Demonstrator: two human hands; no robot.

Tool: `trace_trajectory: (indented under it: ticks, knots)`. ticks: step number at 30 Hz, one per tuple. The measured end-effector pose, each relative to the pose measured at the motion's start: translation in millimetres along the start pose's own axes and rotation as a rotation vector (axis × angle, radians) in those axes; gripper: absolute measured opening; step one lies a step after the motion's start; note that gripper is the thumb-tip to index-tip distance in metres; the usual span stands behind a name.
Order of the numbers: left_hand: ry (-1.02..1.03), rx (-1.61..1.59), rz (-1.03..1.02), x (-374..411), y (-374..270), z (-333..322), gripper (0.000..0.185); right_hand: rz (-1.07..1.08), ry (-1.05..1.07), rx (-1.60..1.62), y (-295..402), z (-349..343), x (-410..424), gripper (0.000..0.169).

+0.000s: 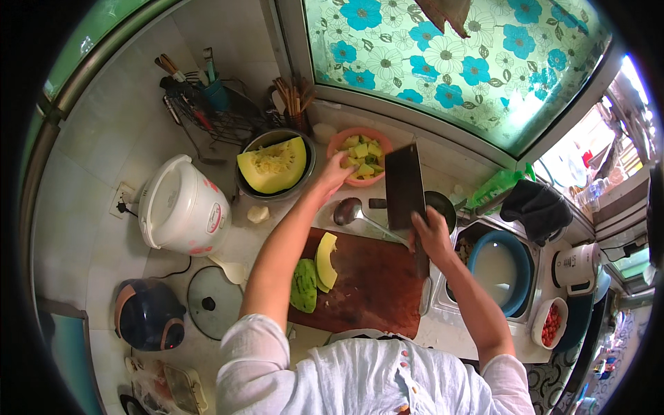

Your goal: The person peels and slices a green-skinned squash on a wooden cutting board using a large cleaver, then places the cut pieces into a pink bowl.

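Note:
My right hand [433,232] grips a dark-bladed cleaver [404,189], raised above the right end of a brown wooden cutting board [373,290]. My left hand [337,171] reaches to the left rim of a pink bowl [368,179] at the back. Its fingertips are among chunks of yellow-green squash [365,150] in the bowl; whether they hold a chunk is unclear. On the board's left side lie squash wedges [326,259] and strips of green peel [303,288]. Behind my left forearm, a large cut squash with seeds [272,163] rests in a metal bowl [311,168].
A metal ladle [348,211] lies behind the board. To the right, a sink [531,280] holds a blue basin [525,259] of cloudy liquid. A rice cooker [181,207], a glass lid [215,316] and a dark rounded appliance [150,314] stand left. Red fruit fills a white bowl [539,314].

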State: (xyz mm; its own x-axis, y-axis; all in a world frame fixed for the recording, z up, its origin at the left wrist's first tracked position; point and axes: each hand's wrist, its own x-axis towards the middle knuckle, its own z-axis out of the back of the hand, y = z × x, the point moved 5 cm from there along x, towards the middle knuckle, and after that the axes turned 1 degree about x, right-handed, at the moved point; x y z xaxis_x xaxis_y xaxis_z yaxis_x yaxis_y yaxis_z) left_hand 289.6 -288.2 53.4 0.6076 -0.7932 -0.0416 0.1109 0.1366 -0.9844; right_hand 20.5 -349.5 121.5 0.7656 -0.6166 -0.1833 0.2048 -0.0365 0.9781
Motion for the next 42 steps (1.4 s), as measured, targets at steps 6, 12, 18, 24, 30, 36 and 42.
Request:
trace_trajectory:
  ticks: [6, 12, 18, 24, 30, 36, 42]
  knots:
    - [0.243, 0.812, -0.036, -119.4, 16.0, 11.8, 0.026, -0.241, 0.118, -0.196, -77.8, 43.0, -97.5, 0.013]
    - [0.097, 1.199, 0.178, -182.9, 38.9, -8.4, 0.049, -0.348, 0.147, -0.050, -113.0, 38.4, -136.9, 0.014]
    - [0.045, 1.080, 0.147, -191.3, 49.0, -53.7, 0.049, -0.218, 0.104, -0.066, -132.5, 36.0, -139.1, 0.015]
    - [-0.067, 1.013, -0.107, -227.1, 45.2, -118.7, 0.042, -0.116, 0.084, -0.101, -116.6, 40.5, -151.6, 0.012]
    - [-0.175, 1.191, -0.102, -253.7, 44.6, -126.8, 0.043, -0.161, 0.073, -0.117, -111.4, 58.6, -166.6, 0.011]
    - [-0.438, 1.235, 0.086, -226.9, 73.3, -67.5, 0.034, -0.174, 0.101, -0.098, -121.4, 72.0, -182.2, 0.010]
    - [-0.519, 1.281, 0.031, -235.9, 40.1, -68.6, 0.024, -0.149, 0.092, -0.109, -126.7, 89.5, -195.6, 0.010]
